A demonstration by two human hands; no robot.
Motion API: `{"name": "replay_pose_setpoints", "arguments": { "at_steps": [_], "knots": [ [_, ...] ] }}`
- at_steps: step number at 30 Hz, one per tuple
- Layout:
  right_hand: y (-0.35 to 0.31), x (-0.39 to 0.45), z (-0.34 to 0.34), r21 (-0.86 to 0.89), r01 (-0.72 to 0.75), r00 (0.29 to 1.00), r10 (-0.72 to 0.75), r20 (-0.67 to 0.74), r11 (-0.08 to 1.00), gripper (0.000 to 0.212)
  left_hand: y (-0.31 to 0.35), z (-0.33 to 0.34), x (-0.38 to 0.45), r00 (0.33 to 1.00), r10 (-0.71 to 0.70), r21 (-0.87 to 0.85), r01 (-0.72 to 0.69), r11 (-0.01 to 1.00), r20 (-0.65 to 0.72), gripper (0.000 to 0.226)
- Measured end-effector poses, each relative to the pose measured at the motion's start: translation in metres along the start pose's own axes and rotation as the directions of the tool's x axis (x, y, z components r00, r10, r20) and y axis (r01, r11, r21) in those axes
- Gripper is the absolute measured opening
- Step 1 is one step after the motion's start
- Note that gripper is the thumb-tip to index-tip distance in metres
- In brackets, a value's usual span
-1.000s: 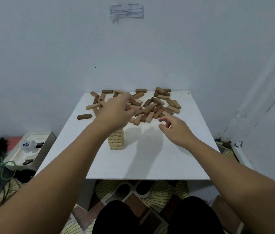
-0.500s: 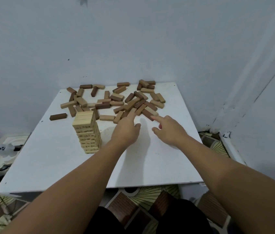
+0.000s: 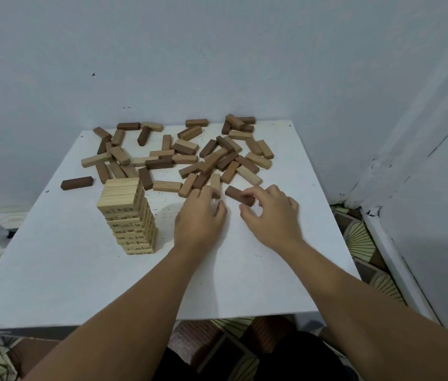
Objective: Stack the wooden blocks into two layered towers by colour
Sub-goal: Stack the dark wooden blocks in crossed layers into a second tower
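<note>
Writing: the light tower (image 3: 128, 218) has dark printed marks on the side faces of its blocks, too small to read. Nothing else legible.

Table (image 3: 80, 284): flat white matte board, square-cornered, speckled with small dark flecks, pushed into a wall corner at its far edge.

Light tower: pale, straight-grained wooden bars in crossed layers, rectangular column, upright, standing left of the table's centre, well clear of the near edge. Top layer shows three bars side by side.

Loose blocks (image 3: 187, 158): same bar shape, smooth sawn faces, mixed pale, mid-brown and dark brown, scattered and partly overlapping across the far half of the table, reaching the far edge. One dark lone block (image 3: 77, 183) lies flat by the left edge, apart from the pile, just beyond the tower.

Right hand (image 3: 270, 215): thumb and fingers curled, pinching a dark brown block (image 3: 239, 195) at its near end; the block lies at the pile's near fringe, right of centre. Cannot tell if it is lifted or still on the table.

Left hand (image 3: 199, 217): palm down just beside the right hand, fingers bent forward onto a pale block (image 3: 215, 183) at the pile's near fringe; fingertips hide the contact, so cannot tell whether it is grasped or only touched.

Floor below the near edge: patterned tiles (image 3: 360, 240), fan motif in cream and brown.
</note>
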State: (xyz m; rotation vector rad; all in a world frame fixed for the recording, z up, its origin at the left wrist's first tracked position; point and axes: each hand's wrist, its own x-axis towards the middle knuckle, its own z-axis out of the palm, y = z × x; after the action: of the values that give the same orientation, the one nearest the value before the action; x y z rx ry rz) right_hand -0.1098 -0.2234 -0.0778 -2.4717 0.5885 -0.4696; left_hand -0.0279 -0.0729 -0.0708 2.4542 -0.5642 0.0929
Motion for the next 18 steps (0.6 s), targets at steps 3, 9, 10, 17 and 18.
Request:
{"name": "replay_pose_setpoints", "arguments": {
  "at_steps": [3, 9, 10, 17, 18],
  "knots": [
    [-0.001, 0.000, 0.000, -0.053, -0.022, 1.000, 0.022, 0.000, 0.998, 0.037, -0.008, 0.005, 0.001, 0.996, 0.054, -0.047, -0.057, 0.997, -0.067, 0.009],
    [-0.004, 0.006, -0.001, -0.094, -0.087, 0.996, 0.087, 0.004, 0.992, 0.028, -0.011, 0.009, 0.001, 0.993, 0.091, -0.058, -0.095, 0.994, -0.077, 0.021],
    [-0.005, 0.007, -0.001, -0.101, -0.097, 0.995, 0.099, 0.015, 0.990, 0.034, -0.011, 0.009, 0.001, 0.994, 0.096, -0.088, -0.101, 0.991, -0.058, 0.023],
    [-0.009, 0.011, -0.005, -0.027, -0.100, 0.994, 0.101, 0.036, 0.995, 0.030, -0.008, 0.006, 0.004, 0.999, 0.036, -0.231, -0.034, 0.972, 0.003, 0.049],
    [-0.009, 0.014, -0.006, 0.008, -0.118, 0.993, 0.118, 0.028, 0.993, 0.030, -0.008, 0.006, 0.005, 0.999, 0.045, -0.227, -0.041, 0.973, 0.013, 0.056]
  ]
}}
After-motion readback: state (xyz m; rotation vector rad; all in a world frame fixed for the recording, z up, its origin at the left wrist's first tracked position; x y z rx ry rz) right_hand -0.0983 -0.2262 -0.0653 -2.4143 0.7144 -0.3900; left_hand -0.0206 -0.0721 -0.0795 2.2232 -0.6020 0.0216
